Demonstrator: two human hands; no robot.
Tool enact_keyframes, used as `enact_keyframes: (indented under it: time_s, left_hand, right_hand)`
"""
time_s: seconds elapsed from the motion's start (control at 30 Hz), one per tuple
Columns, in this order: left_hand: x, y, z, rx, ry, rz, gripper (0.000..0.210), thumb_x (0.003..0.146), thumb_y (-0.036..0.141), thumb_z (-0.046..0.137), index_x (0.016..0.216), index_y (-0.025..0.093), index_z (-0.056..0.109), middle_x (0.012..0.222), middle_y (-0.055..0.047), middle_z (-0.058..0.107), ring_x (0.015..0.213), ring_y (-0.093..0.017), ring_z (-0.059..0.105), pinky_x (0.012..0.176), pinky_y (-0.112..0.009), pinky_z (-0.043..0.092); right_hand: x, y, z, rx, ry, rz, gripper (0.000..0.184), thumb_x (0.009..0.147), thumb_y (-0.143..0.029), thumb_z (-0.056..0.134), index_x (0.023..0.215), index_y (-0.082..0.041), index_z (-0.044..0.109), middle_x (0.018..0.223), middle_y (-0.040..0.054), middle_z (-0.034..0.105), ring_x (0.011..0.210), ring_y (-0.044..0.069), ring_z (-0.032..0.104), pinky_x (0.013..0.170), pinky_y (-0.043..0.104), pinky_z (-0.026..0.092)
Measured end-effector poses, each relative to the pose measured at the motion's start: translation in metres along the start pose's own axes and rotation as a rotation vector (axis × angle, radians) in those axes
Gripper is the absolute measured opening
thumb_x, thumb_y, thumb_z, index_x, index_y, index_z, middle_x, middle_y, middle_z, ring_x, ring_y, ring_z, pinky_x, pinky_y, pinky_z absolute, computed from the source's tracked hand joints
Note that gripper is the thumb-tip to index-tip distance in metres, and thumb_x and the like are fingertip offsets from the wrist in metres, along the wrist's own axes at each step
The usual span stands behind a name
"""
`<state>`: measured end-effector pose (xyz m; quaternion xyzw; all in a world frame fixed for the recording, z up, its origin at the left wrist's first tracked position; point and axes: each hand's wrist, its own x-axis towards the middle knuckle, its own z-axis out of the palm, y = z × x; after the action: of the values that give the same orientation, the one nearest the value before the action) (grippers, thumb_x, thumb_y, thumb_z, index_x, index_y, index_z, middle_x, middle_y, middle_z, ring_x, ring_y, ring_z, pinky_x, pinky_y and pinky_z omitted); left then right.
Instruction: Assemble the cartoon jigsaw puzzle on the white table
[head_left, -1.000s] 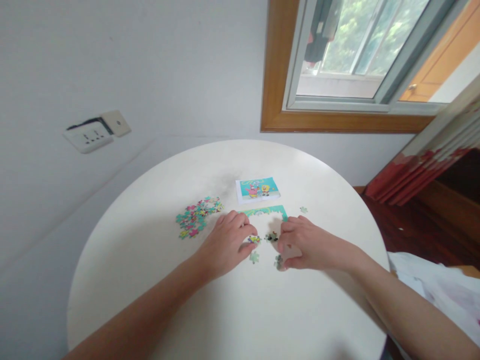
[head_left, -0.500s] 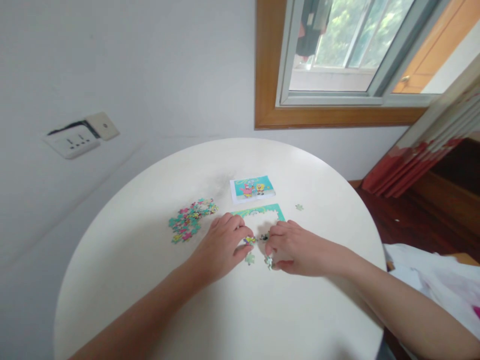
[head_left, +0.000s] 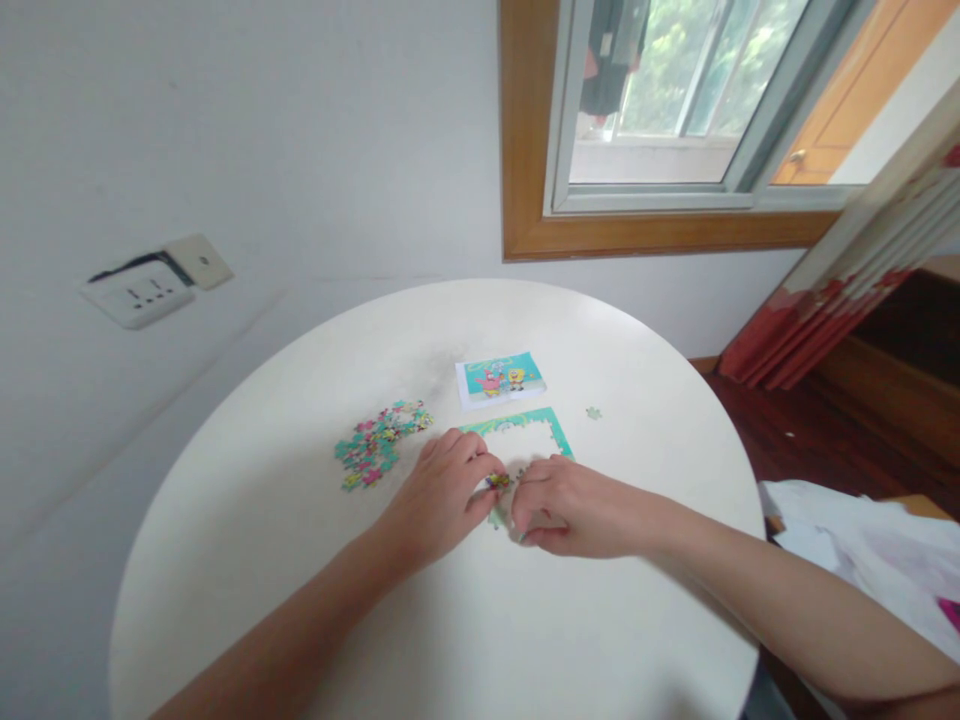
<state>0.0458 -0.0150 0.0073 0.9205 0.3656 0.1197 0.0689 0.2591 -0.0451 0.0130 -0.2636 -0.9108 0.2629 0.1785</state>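
My left hand rests on the table, fingers curled around a multicoloured puzzle piece between thumb and fingertips. Close beside it my right hand is closed in a pinch. A pale puzzle piece shows only as a sliver under its thumb tip; the fingers hide the rest. Another pale green piece lies between the hands. Just beyond my fingers is a partly assembled teal puzzle border, its near side covered by my hands.
A heap of loose puzzle pieces lies left of my hands. Behind the border is a cartoon picture card. One single piece sits to the right. The round white table stands against the wall, below a window.
My right hand has moved left, closer to my left hand, and now covers most of the pale piece at its thumb. My left hand stays nearly still. The view has shifted slightly.
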Motion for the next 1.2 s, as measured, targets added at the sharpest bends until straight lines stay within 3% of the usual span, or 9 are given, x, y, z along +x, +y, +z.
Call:
enact_keyframes:
  time_s: [0.13, 0.27, 0.47, 0.73, 1.2]
  left_hand:
    - [0.000, 0.002, -0.001, 0.000, -0.014, -0.010, 0.013, 0.082, 0.020, 0.062, 0.095, 0.022, 0.065, 0.097, -0.005, 0.056, 0.099, -0.023, 0.048, 0.086, -0.037, 0.038]
    - [0.000, 0.002, 0.000, 0.004, -0.008, -0.007, 0.009, 0.083, 0.022, 0.062, 0.092, 0.021, 0.065, 0.096, -0.005, 0.056, 0.098, -0.024, 0.048, 0.084, -0.037, 0.038]
    - [-0.001, 0.000, 0.003, -0.020, 0.028, 0.010, 0.012, 0.085, 0.024, 0.061, 0.096, 0.023, 0.066, 0.095, -0.005, 0.057, 0.096, -0.023, 0.048, 0.085, -0.037, 0.038]
    - [0.000, 0.003, 0.002, -0.004, 0.009, -0.014, 0.013, 0.086, 0.024, 0.061, 0.098, 0.024, 0.065, 0.096, -0.003, 0.060, 0.100, -0.024, 0.049, 0.086, -0.038, 0.036]
    - [0.001, 0.006, 0.002, 0.029, 0.013, -0.069, 0.010, 0.087, 0.026, 0.060, 0.095, 0.024, 0.066, 0.093, -0.003, 0.063, 0.100, -0.024, 0.050, 0.085, -0.038, 0.036]
  right_hand:
    - [0.005, 0.000, 0.004, 0.114, 0.015, 0.042, 0.011, 0.079, -0.008, 0.060, 0.080, -0.018, 0.066, 0.074, -0.0001, 0.066, 0.073, 0.012, 0.057, 0.074, 0.023, 0.044]
    - [0.004, 0.010, 0.003, 0.245, 0.143, 0.257, 0.017, 0.080, -0.012, 0.059, 0.091, -0.018, 0.069, 0.078, -0.0009, 0.067, 0.063, 0.009, 0.054, 0.061, 0.019, 0.042]
    - [0.006, 0.027, -0.004, 0.195, 0.327, 0.488, 0.015, 0.079, -0.016, 0.057, 0.081, -0.018, 0.072, 0.073, -0.0008, 0.067, 0.063, 0.010, 0.053, 0.060, 0.022, 0.040]
    - [0.016, 0.025, 0.008, 0.006, 0.355, 0.461, 0.017, 0.079, -0.015, 0.059, 0.078, -0.021, 0.074, 0.074, -0.0005, 0.070, 0.074, 0.014, 0.056, 0.070, 0.025, 0.042]
    - [0.019, 0.029, 0.013, -0.125, 0.369, 0.491, 0.008, 0.079, -0.022, 0.066, 0.078, -0.024, 0.074, 0.079, -0.0006, 0.069, 0.081, 0.016, 0.057, 0.081, 0.031, 0.039]
